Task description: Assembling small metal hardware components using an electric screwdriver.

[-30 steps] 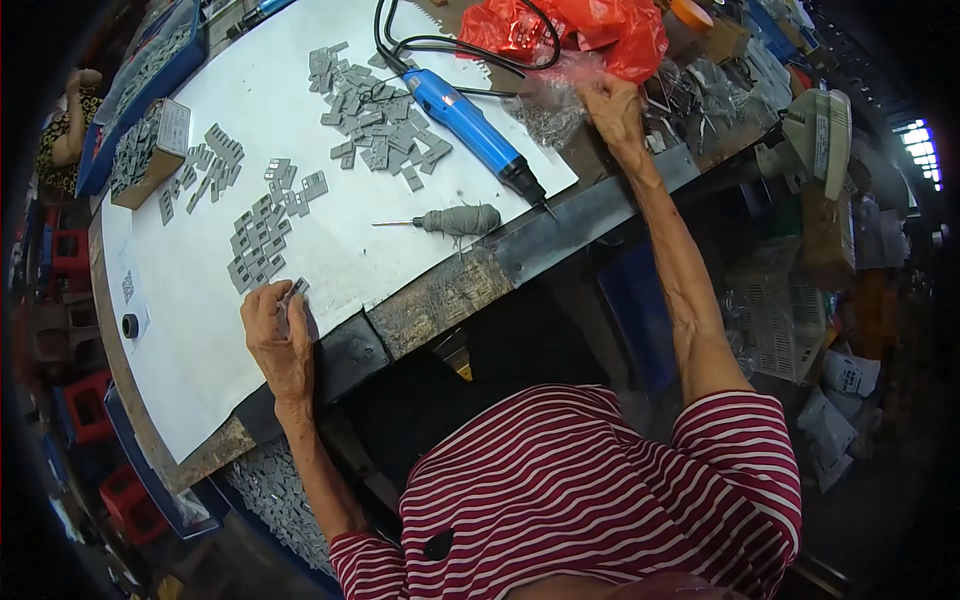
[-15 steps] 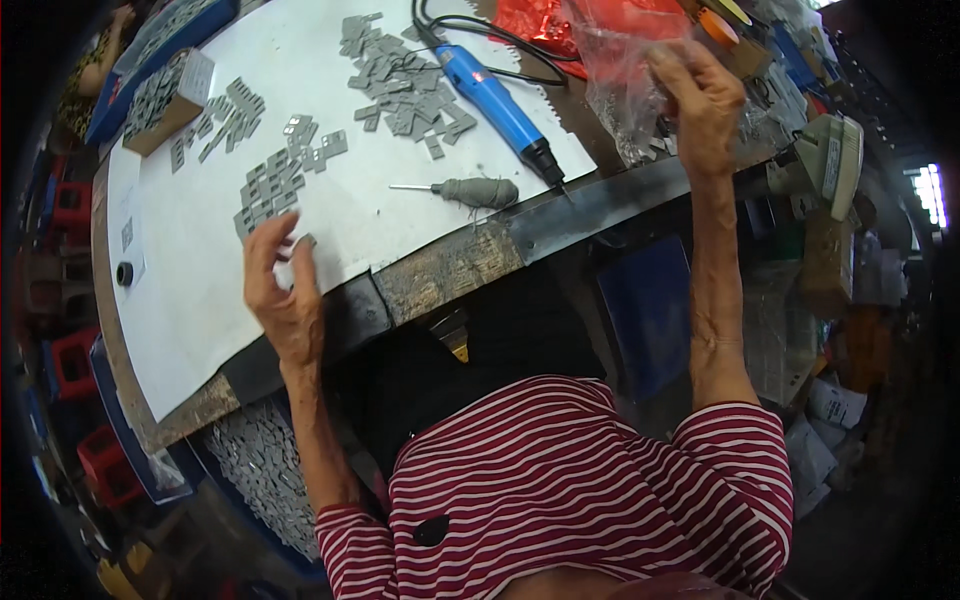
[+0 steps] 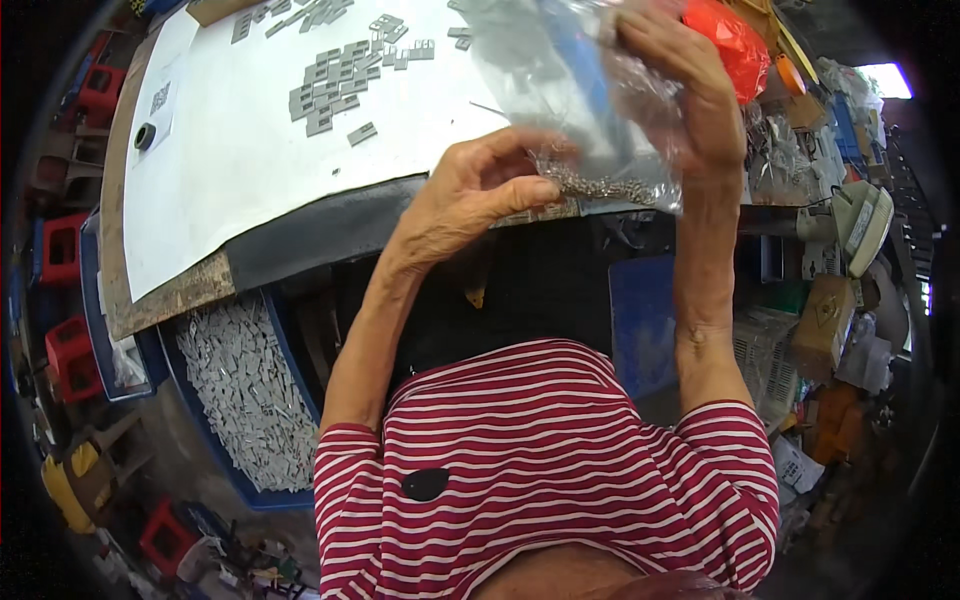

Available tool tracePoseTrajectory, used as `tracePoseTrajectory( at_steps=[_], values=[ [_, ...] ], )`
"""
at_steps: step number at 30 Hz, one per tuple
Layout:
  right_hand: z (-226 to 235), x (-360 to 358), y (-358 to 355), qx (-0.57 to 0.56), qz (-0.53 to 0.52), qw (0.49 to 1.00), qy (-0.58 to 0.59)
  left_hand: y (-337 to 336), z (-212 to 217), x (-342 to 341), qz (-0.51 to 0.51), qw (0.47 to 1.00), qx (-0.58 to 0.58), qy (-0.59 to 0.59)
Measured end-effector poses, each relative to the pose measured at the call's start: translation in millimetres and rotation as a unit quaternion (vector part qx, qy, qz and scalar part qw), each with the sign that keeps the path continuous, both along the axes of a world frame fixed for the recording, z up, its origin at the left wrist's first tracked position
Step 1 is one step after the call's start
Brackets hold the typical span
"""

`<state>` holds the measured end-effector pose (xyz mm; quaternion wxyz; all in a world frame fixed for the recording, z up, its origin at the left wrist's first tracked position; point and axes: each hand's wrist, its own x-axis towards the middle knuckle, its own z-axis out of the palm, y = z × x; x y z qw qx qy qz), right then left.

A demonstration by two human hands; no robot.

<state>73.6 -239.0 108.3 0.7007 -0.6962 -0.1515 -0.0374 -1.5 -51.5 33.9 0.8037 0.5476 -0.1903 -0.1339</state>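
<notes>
A clear plastic bag hangs over the near edge of the worktable, with many small metal pieces, like screws, gathered along its bottom. My right hand is closed on the bag's upper right part; its fingertips are blurred. At the bag's lower left corner, my left hand grips the plastic between thumb and fingers, beside the small pieces. Flat grey metal plates with cut-outs lie loosely on the white sheet to the left. A blue shape, the powered screwdriver, shows through the bag.
White sheeting covers the worktable. A small black ring lies at its left. Below the table's left end stands a blue bin full of small grey parts. Red plastic and clutter crowd the right.
My right hand has brought the clear bag from the back right toward me. My left hand has left the grey plates and moved right to grip the bag. The view has shifted.
</notes>
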Motion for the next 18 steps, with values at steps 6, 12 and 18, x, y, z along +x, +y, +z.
tracePoseTrajectory(
  at_steps=[6, 12, 18],
  values=[
    [25.5, -9.4, 41.9, 0.024, 0.143, 0.977, 0.155, -12.9, -20.4, -8.2, 0.008, 0.973, -0.169, 0.154],
    [-21.3, -9.7, 8.2, 0.047, 0.162, 0.98, 0.108, -10.1, -33.0, -3.0, 0.053, 0.963, -0.208, 0.161],
    [-36.1, -17.9, 9.0, -0.149, 0.111, 0.981, 0.064, -10.5, -37.2, -0.2, 0.068, 0.954, -0.248, 0.155]
  ],
)
